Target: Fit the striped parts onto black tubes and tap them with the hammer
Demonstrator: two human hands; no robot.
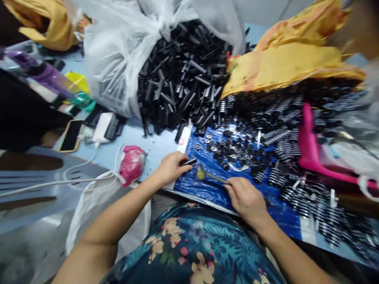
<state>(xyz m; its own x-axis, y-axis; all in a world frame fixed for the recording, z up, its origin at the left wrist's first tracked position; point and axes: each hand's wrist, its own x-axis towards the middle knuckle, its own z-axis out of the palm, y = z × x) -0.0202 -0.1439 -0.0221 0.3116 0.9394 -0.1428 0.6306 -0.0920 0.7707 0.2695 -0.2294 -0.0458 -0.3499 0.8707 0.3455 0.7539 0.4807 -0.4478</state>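
My left hand [172, 167] is closed on a short black plastic piece [189, 162], which points right from between thumb and fingers over the blue plastic sheet [189, 183]. Gripped by its thin handle, a small hammer [201, 172] with a yellowish head is in my right hand [247, 198]. The hammer head hovers or rests just right of the black piece; contact with the sheet cannot be made out. Beyond both hands, many small round black parts [233, 150] lie scattered on the sheet.
A heap of black pieces [180, 86] spills from a white plastic bag [115, 63]. Ribbed black parts [286, 148] crowd the right, near a pink plastic frame [308, 138] and yellow cloth [272, 69]. To the left are a pink bundle [132, 165], white cable [85, 180] and phone [70, 135].
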